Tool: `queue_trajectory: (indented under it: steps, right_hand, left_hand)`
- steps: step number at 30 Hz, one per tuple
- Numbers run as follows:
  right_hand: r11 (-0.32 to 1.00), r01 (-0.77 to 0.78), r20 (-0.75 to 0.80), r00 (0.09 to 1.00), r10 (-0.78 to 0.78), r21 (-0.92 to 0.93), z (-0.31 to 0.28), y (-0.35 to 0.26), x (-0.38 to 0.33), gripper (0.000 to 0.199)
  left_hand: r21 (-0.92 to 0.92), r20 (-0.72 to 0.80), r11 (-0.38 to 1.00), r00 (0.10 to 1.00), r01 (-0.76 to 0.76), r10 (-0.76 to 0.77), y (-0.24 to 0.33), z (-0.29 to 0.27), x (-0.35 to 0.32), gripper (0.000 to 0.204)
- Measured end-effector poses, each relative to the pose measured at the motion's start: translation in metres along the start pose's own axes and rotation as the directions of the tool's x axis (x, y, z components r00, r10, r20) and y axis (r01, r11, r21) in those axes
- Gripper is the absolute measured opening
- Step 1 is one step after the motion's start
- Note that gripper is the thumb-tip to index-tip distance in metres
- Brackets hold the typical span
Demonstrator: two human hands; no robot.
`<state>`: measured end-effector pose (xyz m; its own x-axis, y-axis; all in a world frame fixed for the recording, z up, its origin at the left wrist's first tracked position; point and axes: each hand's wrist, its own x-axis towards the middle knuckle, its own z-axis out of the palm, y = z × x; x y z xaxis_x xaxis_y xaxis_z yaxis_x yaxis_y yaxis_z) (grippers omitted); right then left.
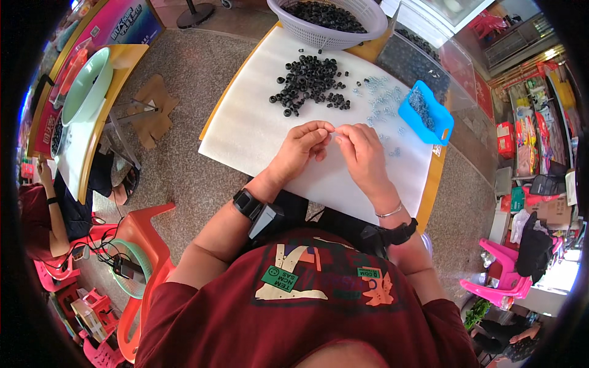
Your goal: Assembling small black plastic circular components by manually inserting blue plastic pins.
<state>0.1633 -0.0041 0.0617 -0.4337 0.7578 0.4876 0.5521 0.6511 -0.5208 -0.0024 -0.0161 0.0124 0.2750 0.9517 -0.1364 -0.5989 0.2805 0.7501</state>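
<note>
Over the near part of a white sheet (245,126) on the table, both of my hands meet at the fingertips. My left hand (300,150) is closed in a pinch, thumb against forefinger. Just to its right, my right hand (366,156) pinches too, its tips almost touching the left ones. Whatever sits between the fingers is too small to make out. Beyond my hands lies a loose pile of small black ring-shaped parts (313,76). Small clear bluish pieces (381,98) are scattered to its right, beside a blue plastic basket (443,126) holding more of them (420,104).
A pale colander (328,38) full of black parts stands at the table's far edge, with a clear plastic box (411,64) to its right. On the left, another table carries a green basin (92,86), near a seated person (43,214). An orange chair (153,257) stands at my left.
</note>
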Motion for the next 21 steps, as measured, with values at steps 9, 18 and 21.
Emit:
queue_trajectory:
  steps: [9, 18, 21]
  right_hand:
    - [1.000, 0.002, -0.023, 1.000, -0.002, 0.013, 0.008, -0.002, 0.001, 0.012]
    - [1.000, -0.010, 0.015, 1.000, 0.010, -0.025, 0.007, -0.001, 0.001, 0.019]
    - [0.995, 0.051, 0.040, 0.998, -0.047, -0.087, 0.005, 0.002, 0.002, 0.020]
  left_hand:
    - [-0.002, 0.010, 1.000, 1.000, -0.009, 0.009, -0.002, -0.004, 0.002, 0.019]
    - [0.050, 0.060, 0.996, 0.996, -0.074, 0.071, -0.003, 0.003, 0.003, 0.033]
    - [0.054, 0.072, 0.997, 0.996, -0.062, 0.058, -0.003, 0.005, 0.004, 0.041]
